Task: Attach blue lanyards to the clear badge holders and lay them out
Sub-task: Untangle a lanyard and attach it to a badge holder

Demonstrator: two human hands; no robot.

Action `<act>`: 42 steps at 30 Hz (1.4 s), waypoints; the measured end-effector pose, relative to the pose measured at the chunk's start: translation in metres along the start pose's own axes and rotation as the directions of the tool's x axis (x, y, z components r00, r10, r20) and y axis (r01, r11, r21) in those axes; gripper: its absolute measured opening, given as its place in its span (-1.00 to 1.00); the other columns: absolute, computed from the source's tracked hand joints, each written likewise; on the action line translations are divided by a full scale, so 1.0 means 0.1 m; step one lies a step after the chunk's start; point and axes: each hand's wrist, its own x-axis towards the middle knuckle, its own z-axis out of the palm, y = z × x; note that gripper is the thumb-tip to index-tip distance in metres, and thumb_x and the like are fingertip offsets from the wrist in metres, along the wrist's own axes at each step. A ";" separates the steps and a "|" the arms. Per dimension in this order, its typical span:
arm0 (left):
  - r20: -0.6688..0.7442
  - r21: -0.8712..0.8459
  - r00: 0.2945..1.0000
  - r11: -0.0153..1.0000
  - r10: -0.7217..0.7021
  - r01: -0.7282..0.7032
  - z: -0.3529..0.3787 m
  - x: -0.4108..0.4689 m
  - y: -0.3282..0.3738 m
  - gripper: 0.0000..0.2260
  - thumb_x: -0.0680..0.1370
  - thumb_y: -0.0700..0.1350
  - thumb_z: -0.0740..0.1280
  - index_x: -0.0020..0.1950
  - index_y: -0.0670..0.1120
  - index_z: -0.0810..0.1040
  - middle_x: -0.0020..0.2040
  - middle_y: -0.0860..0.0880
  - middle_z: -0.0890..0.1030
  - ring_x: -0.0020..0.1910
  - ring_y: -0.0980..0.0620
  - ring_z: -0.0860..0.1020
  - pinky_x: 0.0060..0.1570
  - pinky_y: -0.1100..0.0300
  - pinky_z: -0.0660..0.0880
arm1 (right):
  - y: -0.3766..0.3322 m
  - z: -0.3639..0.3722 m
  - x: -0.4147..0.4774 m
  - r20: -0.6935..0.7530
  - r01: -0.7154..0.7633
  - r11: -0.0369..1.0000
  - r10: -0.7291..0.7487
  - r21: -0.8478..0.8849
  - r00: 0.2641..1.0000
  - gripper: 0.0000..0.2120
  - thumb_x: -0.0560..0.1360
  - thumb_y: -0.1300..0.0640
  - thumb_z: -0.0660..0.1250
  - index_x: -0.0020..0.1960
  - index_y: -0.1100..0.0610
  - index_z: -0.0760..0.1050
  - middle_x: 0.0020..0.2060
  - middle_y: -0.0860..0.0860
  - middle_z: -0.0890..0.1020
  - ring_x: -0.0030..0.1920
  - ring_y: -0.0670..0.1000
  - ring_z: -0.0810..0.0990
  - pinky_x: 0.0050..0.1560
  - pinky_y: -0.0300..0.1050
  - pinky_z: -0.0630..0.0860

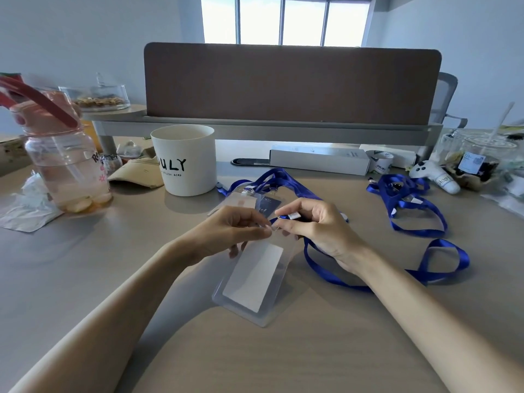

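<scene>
The left hand point(235, 231) pinches the top edge of a clear badge holder point(255, 282) between thumb and forefinger, with the other fingers curled beneath it. The right hand point(317, 225) pinches the metal clip point(293, 216) of a blue lanyard point(326, 275) between thumb and forefinger, its remaining fingers folded in. The two pinches meet at the holder's top edge. Whether the clip is already through the slot cannot be told.

The holder slants down toward the near side with a white card inside it, and whether its near corner touches the table point(255, 361) is unclear. The held lanyard runs under the right hand, crosses beneath the right forearm and loops out to the right.

Just beyond the hands lie other badge holders point(249, 197) with lanyards clipped on. A loose heap of lanyards point(405, 194) sits well apart at the far right.

To the far left stand a white cup point(187, 160), a beige cap point(139, 173) and a pink bottle point(62, 165). A long white box point(320, 160) lies against the far desk divider point(292, 83). Bare tabletop stretches to the near side and the near left of the hands, while the lanyard loop takes up the room to the right.
</scene>
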 end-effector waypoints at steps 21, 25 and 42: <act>-0.101 -0.019 0.994 0.999 -0.049 0.047 0.09 0.02 0.03 -0.90 0.54 -0.03 0.33 -0.11 0.03 0.64 -0.30 0.09 0.55 -0.25 0.02 0.44 -0.40 0.25 0.35 | -0.09 -0.01 -0.03 -0.052 0.040 0.999 -0.038 0.031 0.998 -0.84 0.41 0.31 0.49 -0.05 0.15 0.62 -0.15 0.13 0.72 -0.15 -0.01 0.63 -0.01 -0.14 0.52; -0.129 -0.018 0.991 0.999 -0.042 0.040 0.09 0.02 0.03 -0.89 0.52 -0.02 0.36 -0.09 -0.01 0.64 -0.36 0.14 0.55 -0.32 0.06 0.44 -0.41 0.22 0.33 | -0.11 -0.02 -0.04 -0.038 0.039 0.998 -0.037 0.046 0.999 -0.84 0.42 0.31 0.48 -0.03 0.15 0.62 -0.13 0.12 0.72 -0.11 0.04 0.65 0.07 -0.10 0.54; -0.139 0.006 0.990 1.000 0.004 -0.004 0.14 -0.01 0.08 -0.84 0.57 -0.14 0.29 -0.15 -0.01 0.63 -0.31 0.08 0.58 -0.27 0.03 0.44 -0.38 0.19 0.33 | -0.10 0.01 -0.03 -0.067 0.025 0.997 -0.029 -0.066 0.997 -0.79 0.35 0.13 0.57 -0.05 0.07 0.63 -0.18 0.23 0.67 -0.25 0.00 0.53 -0.13 -0.04 0.44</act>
